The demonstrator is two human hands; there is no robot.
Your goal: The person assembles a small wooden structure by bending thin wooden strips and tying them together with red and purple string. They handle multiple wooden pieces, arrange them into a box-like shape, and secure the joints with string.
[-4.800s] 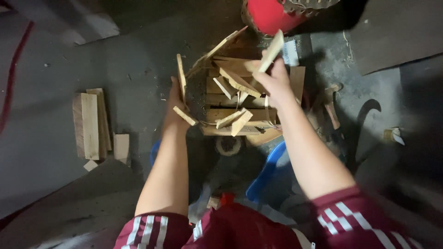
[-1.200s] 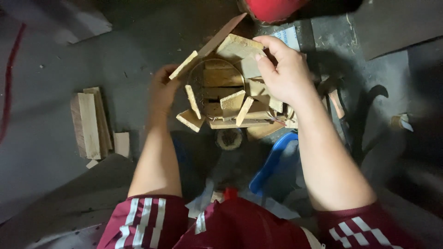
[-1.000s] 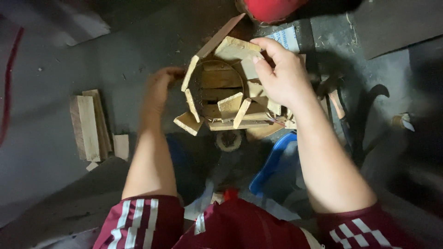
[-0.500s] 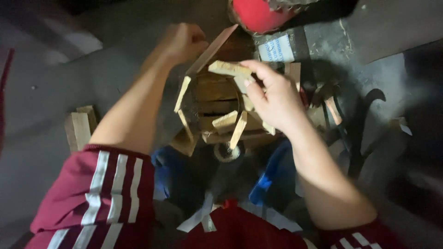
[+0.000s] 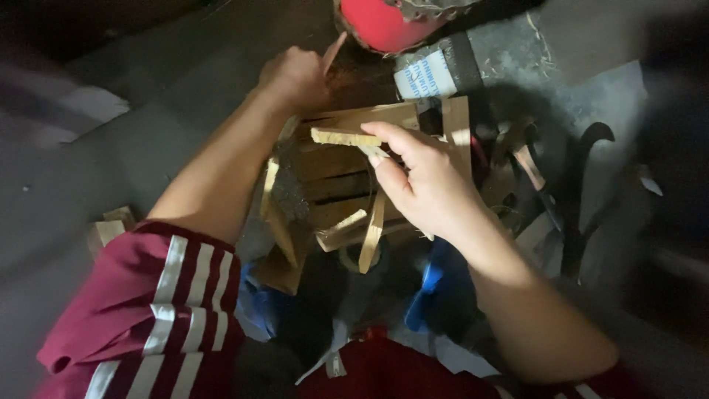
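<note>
Wood frame (image 5: 347, 174): centre, on the floor (image 5: 148, 111).
Left hand (image 5: 295, 74): behind the frame, at its far left corner.
Right hand (image 5: 428, 185): over the frame's right side, fingers (image 5: 384, 140) on a slat (image 5: 343, 137).
Round can (image 5: 380, 22): behind the frame.
Offcuts (image 5: 107, 229): far left.
Tools (image 5: 561, 199): right.

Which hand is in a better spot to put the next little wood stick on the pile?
Probably the right hand: it pinches a small wood strip just above the wooden stack. The left hand grips a strip beyond it.
</note>
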